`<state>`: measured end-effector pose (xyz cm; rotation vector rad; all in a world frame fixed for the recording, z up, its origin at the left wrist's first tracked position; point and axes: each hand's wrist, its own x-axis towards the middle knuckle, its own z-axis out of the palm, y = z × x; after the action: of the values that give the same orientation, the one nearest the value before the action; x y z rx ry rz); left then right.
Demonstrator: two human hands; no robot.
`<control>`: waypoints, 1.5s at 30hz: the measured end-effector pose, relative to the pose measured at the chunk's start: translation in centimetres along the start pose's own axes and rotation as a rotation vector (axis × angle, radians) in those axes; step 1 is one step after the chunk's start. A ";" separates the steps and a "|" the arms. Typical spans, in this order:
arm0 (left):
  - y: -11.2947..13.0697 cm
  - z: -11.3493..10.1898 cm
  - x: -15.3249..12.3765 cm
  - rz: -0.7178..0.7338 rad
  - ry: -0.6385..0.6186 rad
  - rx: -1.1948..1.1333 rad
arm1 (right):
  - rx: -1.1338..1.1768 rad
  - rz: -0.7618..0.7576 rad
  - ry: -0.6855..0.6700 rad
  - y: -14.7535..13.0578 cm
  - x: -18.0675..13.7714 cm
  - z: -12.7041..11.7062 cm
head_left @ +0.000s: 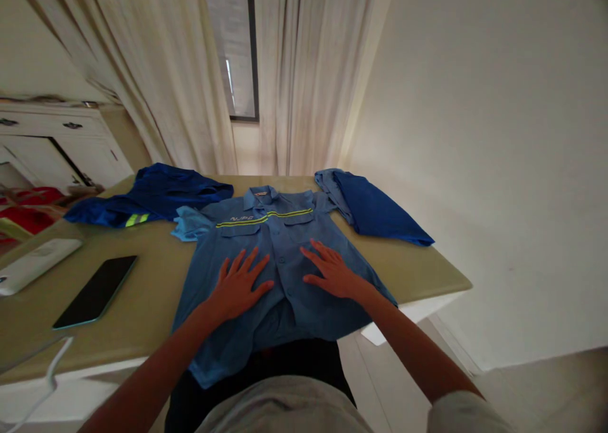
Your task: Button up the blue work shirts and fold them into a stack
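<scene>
On the tan table [152,294] in front of you, a light blue work shirt [280,256] lies face up, buttoned, with a yellow reflective stripe across the chest. Your left hand [237,287] and right hand [332,271] press flat on it, fingers spread, gripping nothing.

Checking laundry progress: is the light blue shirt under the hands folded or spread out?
Spread out: the light blue shirt lies flat, front up, hem over the table edge, left hand and right hand flat on it.
</scene>
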<state>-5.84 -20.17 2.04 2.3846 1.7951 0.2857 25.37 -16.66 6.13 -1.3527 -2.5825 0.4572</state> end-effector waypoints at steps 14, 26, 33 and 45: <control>-5.8 1.2 12.5 0.026 -0.059 0.057 | -0.117 0.087 -0.018 4.8 13.4 3.8; -6.7 1.1 15.1 -0.007 0.004 0.057 | -0.150 0.135 0.078 6.1 17.6 4.1; -4.6 -0.9 8.5 0.101 0.214 -0.032 | -0.053 0.000 0.236 4.7 13.1 3.4; 1.1 -2.9 2.8 0.300 0.074 0.296 | 0.020 -0.054 0.218 -2.6 3.4 5.4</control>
<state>-4.73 -17.80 5.34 2.8911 1.5991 0.1483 19.79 -16.22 2.05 -1.2476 -2.4239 0.3070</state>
